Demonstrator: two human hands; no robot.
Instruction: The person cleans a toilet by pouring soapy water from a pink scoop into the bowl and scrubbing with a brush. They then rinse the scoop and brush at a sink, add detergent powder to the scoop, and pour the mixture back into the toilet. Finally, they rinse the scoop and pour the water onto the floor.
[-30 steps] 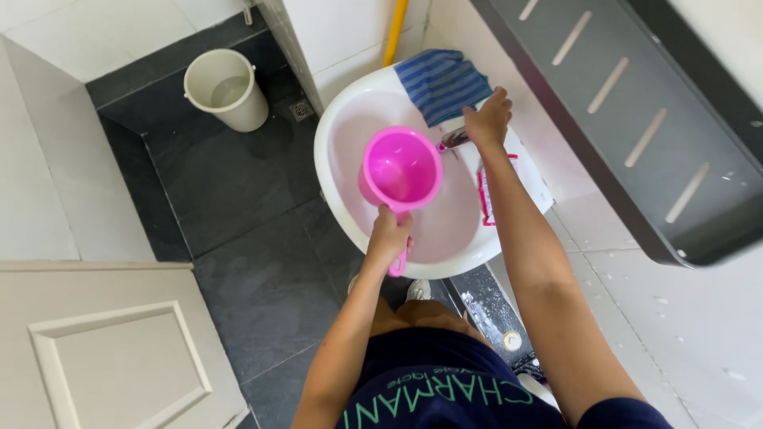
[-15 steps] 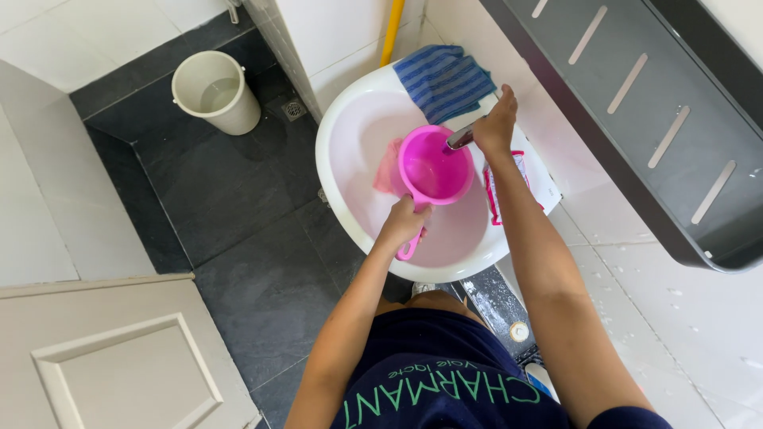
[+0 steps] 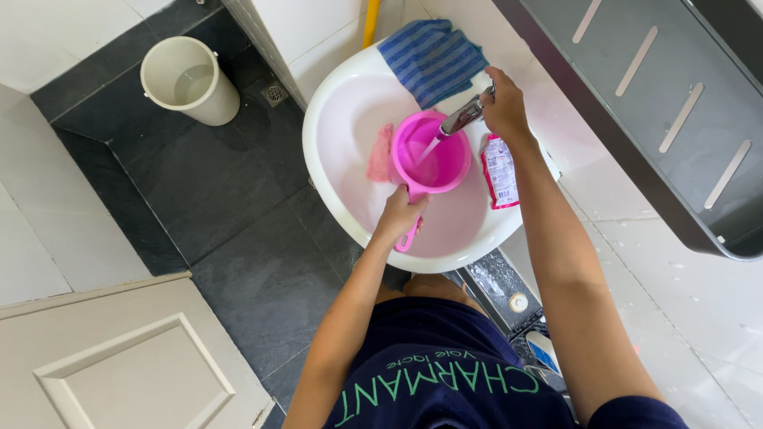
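My left hand [image 3: 401,212] grips the handle of a pink plastic jug [image 3: 433,151] and holds it inside the white washbasin [image 3: 342,119], right under the chrome tap [image 3: 463,117]. Water runs from the tap into the jug. My right hand [image 3: 504,103] rests on the tap's handle. A pink cloth [image 3: 381,155] lies in the basin just left of the jug.
A blue striped cloth [image 3: 433,57] hangs over the basin's far rim. A red and white sachet [image 3: 500,170] lies on the right rim. A white bucket [image 3: 191,79] holding some water stands on the dark floor tiles. A grey shelf [image 3: 675,119] hangs at right, a door [image 3: 127,357] at lower left.
My left hand has carried the pink jug rightward and under the tap. Water now flows into it. My right hand has stayed on the tap.
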